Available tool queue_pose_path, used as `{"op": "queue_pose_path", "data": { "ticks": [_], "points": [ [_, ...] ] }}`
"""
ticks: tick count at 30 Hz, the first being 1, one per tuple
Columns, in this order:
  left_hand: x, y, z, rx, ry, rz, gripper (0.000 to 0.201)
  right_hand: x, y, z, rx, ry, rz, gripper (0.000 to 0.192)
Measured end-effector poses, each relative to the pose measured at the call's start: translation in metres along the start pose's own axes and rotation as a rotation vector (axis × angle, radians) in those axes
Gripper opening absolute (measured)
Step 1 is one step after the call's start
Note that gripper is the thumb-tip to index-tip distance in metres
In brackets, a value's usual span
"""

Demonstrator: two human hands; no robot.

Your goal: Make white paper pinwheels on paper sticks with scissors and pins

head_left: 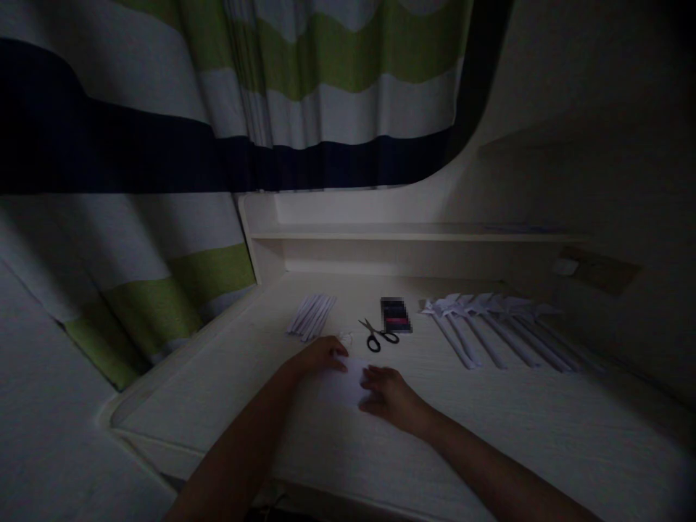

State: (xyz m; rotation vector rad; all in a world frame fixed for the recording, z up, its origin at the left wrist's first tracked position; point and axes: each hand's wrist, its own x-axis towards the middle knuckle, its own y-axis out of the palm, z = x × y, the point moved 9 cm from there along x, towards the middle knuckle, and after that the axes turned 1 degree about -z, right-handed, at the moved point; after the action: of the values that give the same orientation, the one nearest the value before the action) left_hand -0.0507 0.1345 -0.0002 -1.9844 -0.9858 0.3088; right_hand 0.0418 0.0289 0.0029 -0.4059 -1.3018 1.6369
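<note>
In the dim head view a small white sheet of paper (pixel 341 390) lies at the desk's near middle. My left hand (pixel 320 355) grips its upper left edge with curled fingers. On the right edge, the fingers and thumb of my right hand (pixel 394 399) hold the same sheet. Just beyond the hands rest black-handled scissors (pixel 374 337), their blades parted. A pixelated dark pack with a red stripe (pixel 396 315) sits behind them. Some thin white string or scrap (pixel 346 338) is close to my left hand, too dim to make out.
Several rolled white paper sticks (pixel 312 317) are bundled at the back left. On the right lie several white paper sticks with folded pinwheel-like tops (pixel 489 326). A raised shelf (pixel 380 232) runs along the back of the white desk (pixel 478 442), and a striped curtain (pixel 348 109) hangs behind.
</note>
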Motion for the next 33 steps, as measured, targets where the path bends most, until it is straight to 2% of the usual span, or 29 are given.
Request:
{"op": "queue_pose_path", "data": {
  "ticks": [6,14,19,21,26,33],
  "points": [
    [0.004,0.005,0.005,0.052,0.04,0.021,0.035,-0.003,0.004,-0.011,0.033,0.027,-0.068,0.037],
    [0.001,0.004,0.004,0.026,0.067,-0.031,0.036,0.003,-0.008,-0.029,0.248,0.126,-0.207,0.041],
    [0.002,0.005,0.003,0.003,0.026,-0.015,0.037,0.006,-0.008,-0.043,0.153,0.174,-0.267,0.045],
    [0.002,0.005,0.001,-0.014,0.014,-0.009,0.036,0.008,-0.006,-0.043,0.088,0.156,-0.262,0.049],
    [0.001,0.008,-0.006,-0.091,0.014,0.065,0.04,0.01,0.0,-0.038,0.024,0.102,-0.221,0.043],
    [0.001,0.004,-0.018,-0.111,0.177,0.041,0.04,0.01,0.0,-0.038,0.006,0.112,-0.205,0.048]
  ]
}}
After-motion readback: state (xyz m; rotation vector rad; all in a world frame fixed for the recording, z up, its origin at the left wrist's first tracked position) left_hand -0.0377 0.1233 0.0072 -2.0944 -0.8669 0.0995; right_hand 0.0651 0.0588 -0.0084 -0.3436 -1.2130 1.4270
